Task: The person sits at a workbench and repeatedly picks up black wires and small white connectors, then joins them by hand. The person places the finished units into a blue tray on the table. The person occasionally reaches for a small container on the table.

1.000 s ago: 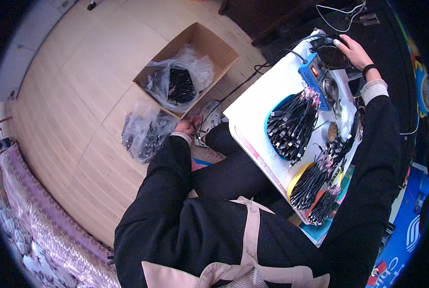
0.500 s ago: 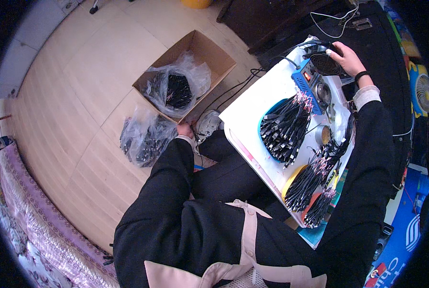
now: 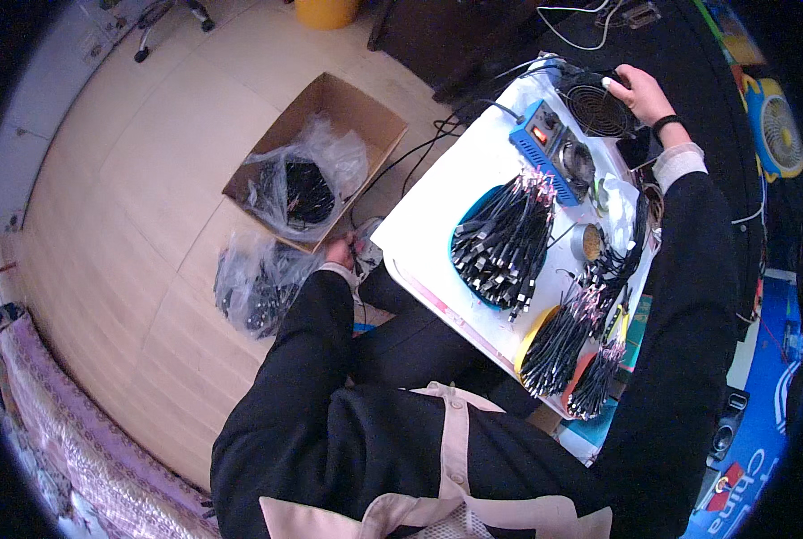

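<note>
My right hand (image 3: 639,94) grips the upper edge of a small black fan (image 3: 597,110) with a round wire guard, at the far end of a white table (image 3: 410,242). Low beside the table, my left hand (image 3: 339,251) is closed around a thin black cord (image 3: 358,260); its fingers are small and partly hidden. A blue soldering pot unit (image 3: 545,148) with a lit red switch stands beside the fan. Nearer me, bundles of short black cables (image 3: 505,247) with bare pinkish wire ends rest in a blue, a yellow and an orange tray. A small round tin (image 3: 587,241) sits beside them.
Left of the table, an open cardboard box (image 3: 366,112) holds a plastic bag of black cables. Another clear bag of cables (image 3: 262,287) lies on the floor against it. Black cords run behind the table. A yellow and blue fan (image 3: 776,135) stands far right.
The whole view has shifted, so the table and box appear further left. My left hand has moved slightly right, away from the box corner. My right hand stays on the black fan.
</note>
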A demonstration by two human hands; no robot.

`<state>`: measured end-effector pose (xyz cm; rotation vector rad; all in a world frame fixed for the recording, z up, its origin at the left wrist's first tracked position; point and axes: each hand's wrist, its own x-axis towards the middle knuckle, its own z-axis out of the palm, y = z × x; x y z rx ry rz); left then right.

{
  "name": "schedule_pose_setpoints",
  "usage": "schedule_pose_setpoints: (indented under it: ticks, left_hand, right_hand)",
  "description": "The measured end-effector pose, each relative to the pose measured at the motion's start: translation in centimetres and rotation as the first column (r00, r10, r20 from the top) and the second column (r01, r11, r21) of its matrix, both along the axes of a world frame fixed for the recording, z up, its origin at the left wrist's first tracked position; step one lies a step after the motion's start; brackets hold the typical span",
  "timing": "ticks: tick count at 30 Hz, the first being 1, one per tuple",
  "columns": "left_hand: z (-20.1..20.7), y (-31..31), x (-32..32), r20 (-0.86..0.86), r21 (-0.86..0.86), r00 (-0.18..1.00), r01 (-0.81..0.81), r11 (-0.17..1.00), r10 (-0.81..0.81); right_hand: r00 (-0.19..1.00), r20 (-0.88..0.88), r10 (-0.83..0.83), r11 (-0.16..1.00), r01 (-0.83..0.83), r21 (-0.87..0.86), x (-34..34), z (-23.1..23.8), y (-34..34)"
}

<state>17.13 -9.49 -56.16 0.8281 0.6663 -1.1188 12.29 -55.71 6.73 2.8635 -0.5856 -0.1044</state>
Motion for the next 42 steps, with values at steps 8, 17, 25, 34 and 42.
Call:
schedule_pose_setpoints:
  ticks: [8,17,25,34,42]
  left_hand:
    - [14.8,3.3,-0.6,0.5,0.206,0.769,0.339,0.918,-0.397]
    - [30.1,10.0,1.5,0.336,-0.094,0.767,0.604,0.791,-0.546]
    - [49.1,12.7,1.1,0.638,-0.489,0.764,0.497,0.717,-0.095]
    - [61.6,13.6,-5.3,0.933,-0.305,0.358,0.774,0.554,0.013]
    - [65.2,12.9,-7.4,0.998,-0.025,-0.011,0.843,0.538,0.063]
  right_hand:
    - [0.997,-0.058,-0.051,0.997,0.047,-0.06,2.0,-3.2,-0.2]
    - [0.969,0.248,0.011,0.998,0.005,-0.066,-1.3,-4.6,1.2]
    - [0.893,0.45,-0.003,0.682,-0.328,0.653,-8.6,3.8,20.2]
    - [0.603,0.778,0.179,0.485,-0.742,0.463,-16.3,7.3,45.6]
    - [0.579,0.783,0.226,0.555,-0.737,0.385,-20.0,7.6,45.6]
